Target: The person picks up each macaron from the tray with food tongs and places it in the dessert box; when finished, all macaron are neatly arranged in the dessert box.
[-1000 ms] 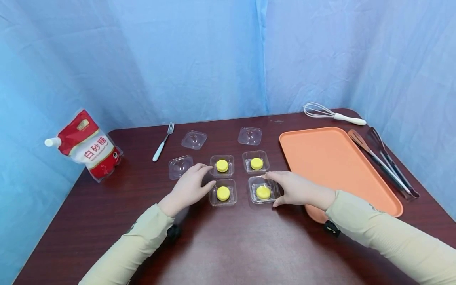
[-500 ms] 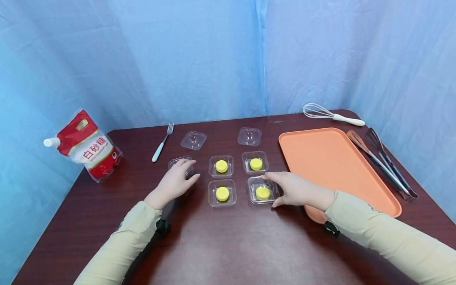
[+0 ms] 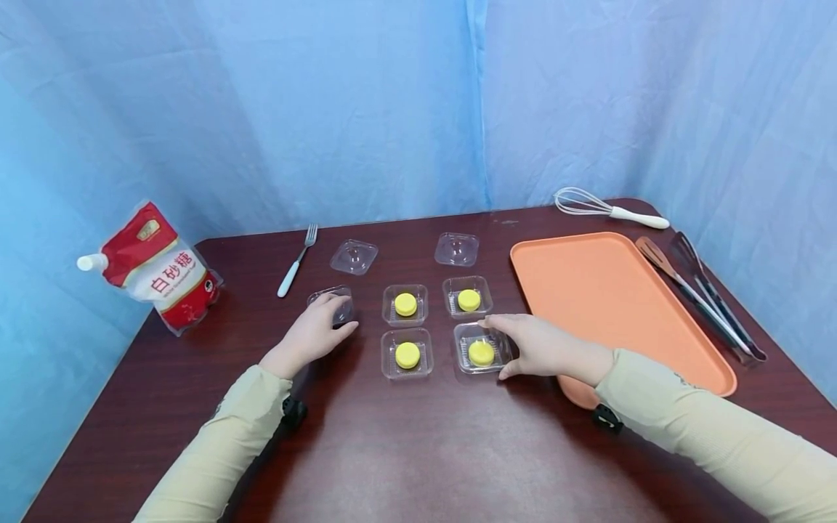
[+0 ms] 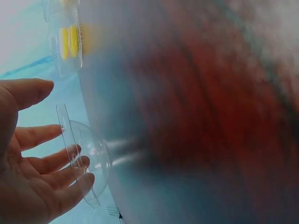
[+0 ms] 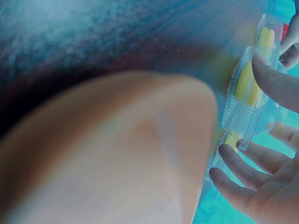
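Note:
My left hand point(image 3: 307, 336) is at a loose clear plastic lid point(image 3: 343, 312) on the left. In the left wrist view, fingertips touch the lid point(image 4: 96, 161), whose dome faces the table; the thumb stands apart. My right hand point(image 3: 543, 345) holds the near right clear plastic box point(image 3: 463, 365) between thumb and fingers. A yellow macaron point(image 3: 481, 354) lies in it. Three more boxes, the near left point(image 3: 389, 370), far left point(image 3: 389, 317) and far right point(image 3: 448, 309), each contain a yellow macaron. Whether a lid covers the held box is hard to tell.
Two more clear lids, left point(image 3: 354, 257) and right point(image 3: 456, 249), lie behind the boxes. An orange tray point(image 3: 588, 290) is on the right, beside tongs point(image 3: 719, 305) and other utensils. A whisk point(image 3: 611, 209), a fork point(image 3: 297, 261) and a sugar bag point(image 3: 163, 269) stand around.
My left hand has moved left, away from the left-hand boxes, to the loose lid. The right hand stays at the near right box.

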A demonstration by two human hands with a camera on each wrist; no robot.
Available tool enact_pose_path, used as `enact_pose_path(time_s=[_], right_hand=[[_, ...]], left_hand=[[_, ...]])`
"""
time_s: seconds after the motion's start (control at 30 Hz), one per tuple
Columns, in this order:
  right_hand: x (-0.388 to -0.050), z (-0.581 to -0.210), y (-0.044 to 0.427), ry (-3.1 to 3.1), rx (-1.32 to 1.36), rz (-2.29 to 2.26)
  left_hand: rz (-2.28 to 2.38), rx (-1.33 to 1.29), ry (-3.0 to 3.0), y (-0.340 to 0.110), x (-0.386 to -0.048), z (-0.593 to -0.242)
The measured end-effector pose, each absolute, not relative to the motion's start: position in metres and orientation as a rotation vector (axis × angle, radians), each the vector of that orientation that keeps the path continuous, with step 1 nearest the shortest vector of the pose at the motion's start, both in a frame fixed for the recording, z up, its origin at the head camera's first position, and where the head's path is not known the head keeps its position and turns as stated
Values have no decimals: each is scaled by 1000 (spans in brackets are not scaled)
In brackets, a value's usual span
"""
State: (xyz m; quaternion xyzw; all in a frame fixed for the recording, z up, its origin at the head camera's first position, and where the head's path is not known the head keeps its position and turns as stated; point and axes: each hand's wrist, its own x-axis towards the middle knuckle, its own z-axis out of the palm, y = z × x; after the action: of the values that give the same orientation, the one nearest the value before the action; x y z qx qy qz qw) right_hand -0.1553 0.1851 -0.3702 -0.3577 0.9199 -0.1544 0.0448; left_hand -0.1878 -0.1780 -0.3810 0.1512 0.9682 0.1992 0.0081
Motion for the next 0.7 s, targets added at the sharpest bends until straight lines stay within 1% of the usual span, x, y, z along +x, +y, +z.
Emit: enact_pose_path(time_s=[0.7], right_hand=[[-156, -370, 186, 2789, -1070, -489]], left_hand=[[573, 493, 2978, -186, -197, -386]])
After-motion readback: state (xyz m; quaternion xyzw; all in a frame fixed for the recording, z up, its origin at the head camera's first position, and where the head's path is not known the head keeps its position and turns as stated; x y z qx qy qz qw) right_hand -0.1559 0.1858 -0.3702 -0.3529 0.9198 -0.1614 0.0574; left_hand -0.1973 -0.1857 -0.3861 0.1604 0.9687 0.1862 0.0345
